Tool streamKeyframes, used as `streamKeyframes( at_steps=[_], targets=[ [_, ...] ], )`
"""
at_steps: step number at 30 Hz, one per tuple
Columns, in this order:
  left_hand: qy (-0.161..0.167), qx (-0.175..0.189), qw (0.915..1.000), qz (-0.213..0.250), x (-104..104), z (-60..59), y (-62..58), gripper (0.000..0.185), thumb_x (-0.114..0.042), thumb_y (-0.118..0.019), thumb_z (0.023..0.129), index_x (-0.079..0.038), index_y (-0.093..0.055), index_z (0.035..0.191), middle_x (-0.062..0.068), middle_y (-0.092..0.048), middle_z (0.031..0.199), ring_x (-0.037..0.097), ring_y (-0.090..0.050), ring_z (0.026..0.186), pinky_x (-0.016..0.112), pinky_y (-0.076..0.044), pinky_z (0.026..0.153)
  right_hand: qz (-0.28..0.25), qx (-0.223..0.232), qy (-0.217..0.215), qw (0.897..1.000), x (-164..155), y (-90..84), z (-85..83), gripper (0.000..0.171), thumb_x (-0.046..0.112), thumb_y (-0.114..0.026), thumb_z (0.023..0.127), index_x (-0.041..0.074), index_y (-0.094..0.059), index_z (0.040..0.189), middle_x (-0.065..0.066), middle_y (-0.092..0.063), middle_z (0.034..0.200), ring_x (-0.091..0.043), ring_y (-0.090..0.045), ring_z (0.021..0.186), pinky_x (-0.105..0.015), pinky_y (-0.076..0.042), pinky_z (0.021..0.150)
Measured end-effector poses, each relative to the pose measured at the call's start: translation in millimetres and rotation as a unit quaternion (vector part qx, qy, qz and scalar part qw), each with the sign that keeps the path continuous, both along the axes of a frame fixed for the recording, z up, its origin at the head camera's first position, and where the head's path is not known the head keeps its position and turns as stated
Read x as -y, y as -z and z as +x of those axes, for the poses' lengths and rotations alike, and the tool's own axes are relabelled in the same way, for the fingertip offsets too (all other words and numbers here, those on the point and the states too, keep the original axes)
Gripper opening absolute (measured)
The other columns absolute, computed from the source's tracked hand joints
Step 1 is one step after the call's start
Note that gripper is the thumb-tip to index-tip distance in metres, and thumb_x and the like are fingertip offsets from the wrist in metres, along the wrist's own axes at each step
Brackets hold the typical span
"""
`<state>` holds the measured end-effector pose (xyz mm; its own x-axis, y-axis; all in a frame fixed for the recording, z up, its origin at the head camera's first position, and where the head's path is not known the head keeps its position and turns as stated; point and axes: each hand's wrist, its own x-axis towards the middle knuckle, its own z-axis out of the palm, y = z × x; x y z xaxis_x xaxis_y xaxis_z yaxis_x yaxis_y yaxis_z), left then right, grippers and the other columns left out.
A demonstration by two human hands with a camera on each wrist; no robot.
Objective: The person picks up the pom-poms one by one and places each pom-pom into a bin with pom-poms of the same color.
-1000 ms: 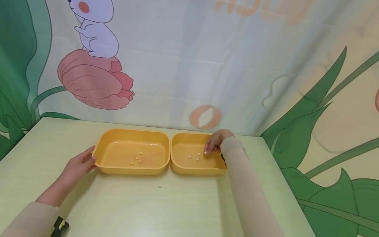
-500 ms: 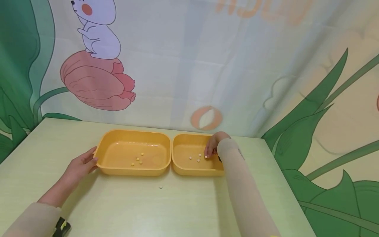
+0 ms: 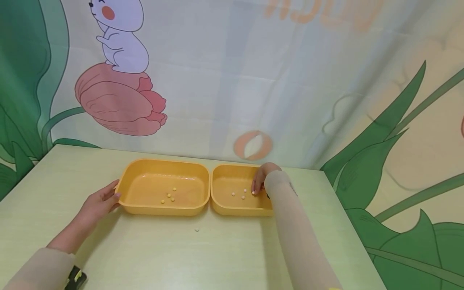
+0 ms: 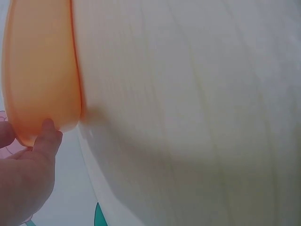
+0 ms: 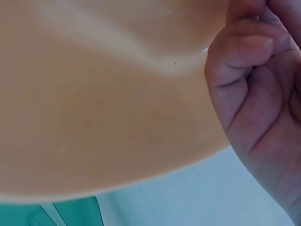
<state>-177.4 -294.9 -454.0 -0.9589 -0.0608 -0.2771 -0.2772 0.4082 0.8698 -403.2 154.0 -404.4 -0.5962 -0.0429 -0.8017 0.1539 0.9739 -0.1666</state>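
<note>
Two orange trays stand side by side on the pale table (image 3: 224, 257). The left tray (image 3: 163, 210) holds several small yellow pellets (image 3: 169, 196). My left hand (image 3: 100, 200) rests with straight fingers against its left end; in the left wrist view a fingertip (image 4: 47, 134) touches the tray wall (image 4: 42, 70). The right tray (image 3: 232, 209) holds three pale pellets (image 3: 243, 197). My right hand (image 3: 259, 186) reaches into it, fingers curled down, pinching a small white pellet (image 3: 253, 193) near the tray floor. The right wrist view shows the curled fingers (image 5: 249, 84) against the orange wall (image 5: 94, 94).
One loose pellet (image 3: 197, 230) lies on the table in front of the trays. A printed curtain (image 3: 232, 80) hangs right behind the table's far edge. The table's right edge runs close beside my right forearm (image 3: 301, 241). A black and yellow strap (image 3: 74, 278) sits on my left wrist.
My right fingertips have moved slightly toward me inside the right tray, and the white pellet has moved with them. The left hand has stayed at the left tray's end.
</note>
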Motion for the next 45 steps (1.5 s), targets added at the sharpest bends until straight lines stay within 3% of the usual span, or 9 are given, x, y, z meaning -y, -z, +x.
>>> streamKeyframes(
  at_steps=[6, 11, 20, 24, 29, 32, 36, 39, 45],
  targets=[
    [0.001, -0.002, 1.0000, -0.002, -0.1, 0.2, 0.2, 0.064, -0.026, -0.035, 0.113, -0.002, -0.002, 0.163, 0.036, -0.016, 0.164, 0.049, -0.034, 0.149, 0.035, -0.047, 0.106, 0.025, 0.009, -0.027, 0.999, -1.3, 0.8, -2.9, 0.006, 0.023, -0.082, 0.086, 0.024, -0.083, 0.093, 0.006, -0.070, 0.097, -0.016, -0.057, 0.099, -0.031, -0.055, 0.096],
    [-0.001, -0.006, 1.0000, 0.000, 0.7, 0.0, 1.5, 0.063, -0.024, -0.035, 0.113, -0.002, -0.003, 0.163, 0.037, -0.017, 0.163, 0.049, -0.034, 0.149, 0.035, -0.047, 0.106, 0.038, 0.016, -0.059, 0.997, -1.6, -0.9, -2.7, 0.006, 0.024, -0.080, 0.089, 0.025, -0.082, 0.094, 0.009, -0.069, 0.095, -0.014, -0.056, 0.102, -0.033, -0.050, 0.104],
    [-0.006, -0.001, 1.0000, 0.000, 0.3, -1.6, 2.2, 0.063, -0.024, -0.035, 0.113, -0.002, -0.003, 0.163, 0.036, -0.016, 0.163, 0.050, -0.033, 0.149, 0.038, -0.045, 0.108, 0.029, -0.006, -0.040, 0.999, -3.4, -0.9, -0.7, 0.007, 0.020, -0.080, 0.088, 0.022, -0.083, 0.095, 0.009, -0.072, 0.090, -0.013, -0.057, 0.103, -0.032, -0.046, 0.114],
    [-0.006, -0.001, 1.0000, 0.001, -0.9, -2.1, 2.2, 0.063, -0.023, -0.035, 0.113, -0.002, -0.003, 0.163, 0.036, -0.016, 0.164, 0.050, -0.033, 0.149, 0.038, -0.045, 0.107, 0.021, -0.030, -0.018, 0.999, -7.1, 0.8, -0.3, 0.006, 0.020, -0.082, 0.087, 0.022, -0.084, 0.092, 0.007, -0.071, 0.087, -0.014, -0.057, 0.099, -0.030, -0.049, 0.105],
    [-0.007, -0.002, 1.0000, 0.002, -1.1, -1.7, 1.6, 0.063, -0.023, -0.035, 0.113, -0.002, -0.003, 0.163, 0.036, -0.017, 0.163, 0.049, -0.034, 0.149, 0.037, -0.047, 0.107, -0.001, -0.048, -0.028, 0.998, -10.7, -4.9, 2.1, 0.008, 0.017, -0.078, 0.090, 0.018, -0.083, 0.096, 0.007, -0.060, 0.070, -0.012, -0.050, 0.080, -0.021, -0.046, 0.074],
    [-0.007, -0.007, 1.0000, 0.002, -0.2, -1.3, 2.4, 0.063, -0.023, -0.036, 0.113, -0.002, -0.004, 0.162, 0.037, -0.018, 0.163, 0.049, -0.035, 0.148, 0.036, -0.048, 0.106, -0.017, -0.058, -0.019, 0.998, -11.6, -8.9, 2.7, 0.010, 0.014, -0.076, 0.092, 0.014, -0.083, 0.099, 0.007, -0.057, 0.067, -0.012, -0.047, 0.071, -0.020, -0.041, 0.062],
    [0.001, -0.014, 0.9999, 0.004, 0.0, 0.1, 3.8, 0.063, -0.022, -0.035, 0.113, 0.000, -0.004, 0.162, 0.038, -0.017, 0.163, 0.049, -0.034, 0.148, 0.034, -0.048, 0.105, -0.042, -0.067, -0.024, 0.997, -15.6, -11.8, 5.2, 0.011, 0.011, -0.073, 0.093, 0.008, -0.079, 0.102, 0.005, -0.058, 0.069, -0.011, -0.046, 0.065, -0.019, -0.039, 0.058],
    [0.010, -0.020, 0.9997, 0.008, -0.4, 1.3, 3.1, 0.062, -0.021, -0.034, 0.113, 0.001, -0.004, 0.162, 0.038, -0.016, 0.163, 0.050, -0.033, 0.148, 0.035, -0.047, 0.106, -0.066, -0.075, -0.054, 0.994, -18.8, -16.9, 10.2, 0.013, 0.007, -0.067, 0.095, 0.003, -0.074, 0.105, 0.005, -0.056, 0.071, -0.009, -0.042, 0.063, -0.019, -0.037, 0.057],
    [0.011, -0.027, 0.9996, -0.006, -0.5, 2.3, 2.9, 0.062, -0.021, -0.036, 0.113, 0.001, -0.006, 0.162, 0.039, -0.018, 0.162, 0.043, -0.044, 0.144, 0.025, -0.055, 0.102, -0.136, -0.133, -0.100, 0.977, -24.5, -30.5, 29.3, 0.012, 0.009, -0.062, 0.099, 0.001, -0.066, 0.107, 0.004, -0.051, 0.075, -0.009, -0.041, 0.062, -0.019, -0.041, 0.060]
  ],
)
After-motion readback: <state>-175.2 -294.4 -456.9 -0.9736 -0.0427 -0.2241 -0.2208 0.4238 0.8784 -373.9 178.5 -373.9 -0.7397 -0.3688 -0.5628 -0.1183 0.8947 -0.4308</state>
